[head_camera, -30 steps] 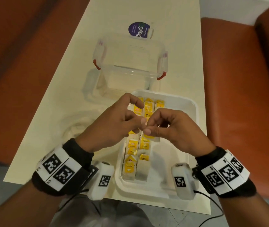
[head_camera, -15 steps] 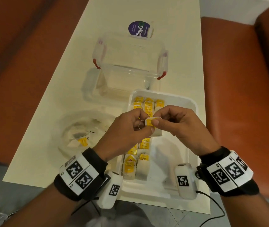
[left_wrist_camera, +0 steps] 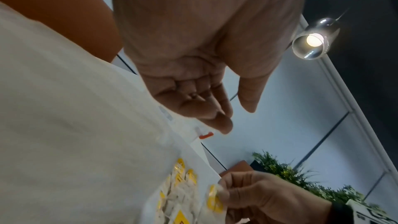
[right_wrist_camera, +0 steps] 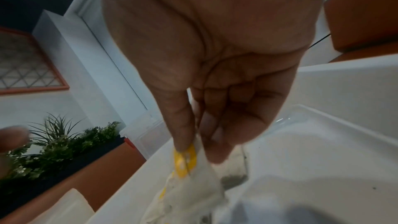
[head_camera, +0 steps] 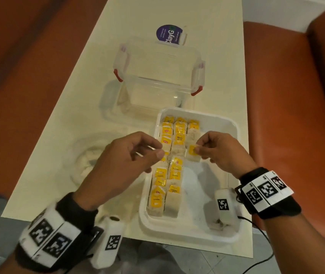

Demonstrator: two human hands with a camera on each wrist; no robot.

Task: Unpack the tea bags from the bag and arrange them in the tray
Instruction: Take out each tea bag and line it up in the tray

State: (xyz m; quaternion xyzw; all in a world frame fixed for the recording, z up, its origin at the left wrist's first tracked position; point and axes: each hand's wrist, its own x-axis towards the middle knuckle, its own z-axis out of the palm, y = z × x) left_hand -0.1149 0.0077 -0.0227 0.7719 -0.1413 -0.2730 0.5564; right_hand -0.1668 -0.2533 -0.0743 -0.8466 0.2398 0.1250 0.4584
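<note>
A white tray [head_camera: 230,125] lies on the table near me, with several yellow-tagged tea bags [head_camera: 174,175] in two long rows and a short third row at its far end. My right hand [head_camera: 196,149] pinches one tea bag [head_camera: 191,156] by its yellow tag between thumb and fingers, just above the tray beside the third row; the right wrist view shows the same tea bag [right_wrist_camera: 191,175] hanging from that pinch. My left hand [head_camera: 160,150] hovers over the tray's left edge, fingers loosely curled and thumb apart, holding nothing. The clear plastic bag [head_camera: 86,155] lies crumpled left of the tray, partly behind my left hand.
A clear plastic container [head_camera: 157,76] with red clips stands just beyond the tray. A purple-labelled item [head_camera: 169,34] lies behind it. Orange seats flank the narrow cream table [head_camera: 62,119]. The tray's right half [head_camera: 205,184] is bare apart from crumbs.
Both hands held the tea bag together over the tray's middle. Now they have parted: the left hand has let go, and the right has carried the bag to the right.
</note>
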